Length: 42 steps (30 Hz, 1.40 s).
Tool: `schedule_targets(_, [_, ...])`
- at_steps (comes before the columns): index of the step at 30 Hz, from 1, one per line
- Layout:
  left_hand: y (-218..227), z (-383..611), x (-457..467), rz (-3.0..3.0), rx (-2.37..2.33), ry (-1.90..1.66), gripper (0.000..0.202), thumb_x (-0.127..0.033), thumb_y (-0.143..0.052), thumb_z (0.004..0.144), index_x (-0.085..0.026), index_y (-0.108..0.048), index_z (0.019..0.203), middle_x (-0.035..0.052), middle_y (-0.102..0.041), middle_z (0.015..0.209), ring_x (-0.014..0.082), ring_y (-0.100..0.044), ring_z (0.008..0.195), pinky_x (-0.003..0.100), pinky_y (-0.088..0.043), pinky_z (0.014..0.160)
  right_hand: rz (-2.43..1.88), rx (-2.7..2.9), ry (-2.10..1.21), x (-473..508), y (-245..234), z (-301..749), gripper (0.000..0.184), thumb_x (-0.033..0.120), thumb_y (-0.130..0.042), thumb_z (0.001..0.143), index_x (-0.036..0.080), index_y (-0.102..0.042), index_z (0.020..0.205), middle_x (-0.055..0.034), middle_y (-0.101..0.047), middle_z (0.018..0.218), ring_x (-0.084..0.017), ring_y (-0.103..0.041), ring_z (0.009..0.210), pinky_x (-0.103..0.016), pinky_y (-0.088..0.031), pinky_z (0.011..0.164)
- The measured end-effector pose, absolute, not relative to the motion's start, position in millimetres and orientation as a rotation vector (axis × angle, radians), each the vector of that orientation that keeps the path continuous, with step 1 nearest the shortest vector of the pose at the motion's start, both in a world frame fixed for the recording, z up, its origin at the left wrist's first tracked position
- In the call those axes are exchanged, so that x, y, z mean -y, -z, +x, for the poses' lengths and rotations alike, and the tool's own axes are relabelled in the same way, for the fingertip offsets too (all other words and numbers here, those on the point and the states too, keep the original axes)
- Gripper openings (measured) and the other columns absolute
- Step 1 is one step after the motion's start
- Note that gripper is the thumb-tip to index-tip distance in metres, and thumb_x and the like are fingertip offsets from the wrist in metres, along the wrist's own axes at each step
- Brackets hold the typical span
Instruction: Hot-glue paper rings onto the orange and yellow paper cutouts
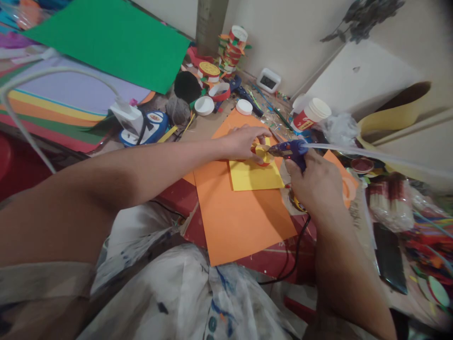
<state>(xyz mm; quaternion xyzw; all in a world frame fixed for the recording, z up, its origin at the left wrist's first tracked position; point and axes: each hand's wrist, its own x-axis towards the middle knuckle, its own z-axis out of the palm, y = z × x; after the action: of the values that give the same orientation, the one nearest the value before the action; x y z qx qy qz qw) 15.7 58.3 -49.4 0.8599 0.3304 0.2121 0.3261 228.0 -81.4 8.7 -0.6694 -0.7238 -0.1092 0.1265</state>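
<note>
A small red and yellow craft piece [262, 154] is held at the middle of the scene, over the far part of a yellow sheet [256, 179]. It is pinched from the left side, between thumb and fingers, by the left grip [243, 143], a bare hand. From the right, the nozzle of a blue glue gun [289, 148] is pointed at the piece; whether they touch cannot be told. The gun's handle is grasped by the right grip [318, 179], with the fingers wrapped. The piece seems to be made of paper, so it is judged light, flexible and easily crushed; it should be taken softly by its outer rim, away from the nozzle, which may be hot. The gun is probably stiff and heavier. The yellow sheet is laid on a larger orange sheet [240, 226], on the tabletop [274, 259]. Farther away, a white lid [244, 106] is seen, and to its right a paper cup [311, 115].
</note>
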Motion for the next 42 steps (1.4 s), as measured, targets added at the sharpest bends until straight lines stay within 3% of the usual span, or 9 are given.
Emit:
schedule_targets(4, [49.1,15.3,-58.3,2.257,-0.847,-0.558,0.082,-0.051,-0.091,0.077,-0.03,-0.064,0.152,0.0047,-0.075,0.148,0.0304,-0.066,0.139,0.042,-0.047,0.112,-1.929,2.127,0.319,82.8,-10.5,225.3,0.034,0.04,-0.052,0.107,0.019,-0.074,0.122,-0.0215,-0.08,0.114,-0.037,-0.073,0.101,-0.044,-0.05,0.081])
schedule_targets(9, [47.8,14.8,-57.4,2.266,-0.832,-0.54,0.085,-0.057,-0.089,0.077,-0.03,-0.063,0.153,0.0053,-0.075,0.149,0.0323,-0.065,0.138,0.044,-0.046,0.112,-2.028,2.075,0.369,86.4,-10.8,222.8,0.031,0.042,-0.054,0.105,0.02,-0.073,0.117,-0.0199,-0.081,0.105,-0.037,-0.073,0.093,-0.043,-0.049,0.075])
schedule_targets(15, [47.5,14.9,-57.7,2.273,-0.852,-0.534,0.086,-0.053,-0.089,0.076,-0.031,-0.062,0.155,0.0048,-0.075,0.149,0.0335,-0.065,0.139,0.046,-0.047,0.113,-1.877,2.054,0.277,74.3,2.8,226.9,0.033,0.042,-0.053,0.102,0.019,-0.073,0.116,-0.0207,-0.081,0.11,-0.037,-0.074,0.102,-0.046,-0.055,0.086])
schedule_targets(21, [50.1,13.2,-60.1,2.289,-0.84,-0.551,0.084,-0.049,-0.088,0.076,-0.028,-0.064,0.153,0.007,-0.076,0.146,0.0317,-0.066,0.139,0.043,-0.05,0.114,-1.878,1.901,0.034,63.8,7.9,233.5,0.03,0.049,-0.059,0.095,0.023,-0.072,0.101,-0.0123,-0.076,0.091,-0.031,-0.068,0.084,-0.042,-0.05,0.076])
schedule_targets(28, [54.2,13.0,-61.6,2.246,-0.794,-0.604,0.083,-0.05,-0.09,0.073,-0.027,-0.066,0.149,0.0089,-0.075,0.145,0.0293,-0.071,0.131,0.043,-0.053,0.115,-1.841,1.87,-0.24,61.5,4.5,234.7,0.026,0.047,-0.06,0.094,0.024,-0.068,0.084,-0.0062,-0.068,0.075,-0.025,-0.061,0.072,-0.038,-0.046,0.067])
schedule_targets(37, [33.9,-2.8,-68.0,2.29,-0.742,-0.563,0.092,-0.032,-0.087,0.074,-0.035,-0.058,0.162,0.0056,-0.077,0.143,0.0283,-0.07,0.139,0.044,-0.05,0.123,-1.936,1.815,-0.204,68.4,-18.2,231.2,0.026,0.046,-0.06,0.097,0.023,-0.072,0.095,-0.0113,-0.074,0.086,-0.031,-0.069,0.084,-0.044,-0.052,0.078])
schedule_targets(42, [26.1,-15.1,-66.1,2.365,-0.766,-0.559,0.1,-0.039,-0.096,0.07,-0.036,-0.058,0.162,0.0073,-0.074,0.148,0.0291,-0.067,0.142,0.046,-0.048,0.126,-1.855,1.916,-0.184,70.5,-21.5,226.9,0.03,0.041,-0.061,0.097,0.021,-0.077,0.112,-0.0136,-0.078,0.094,-0.033,-0.072,0.09,-0.043,-0.053,0.081])
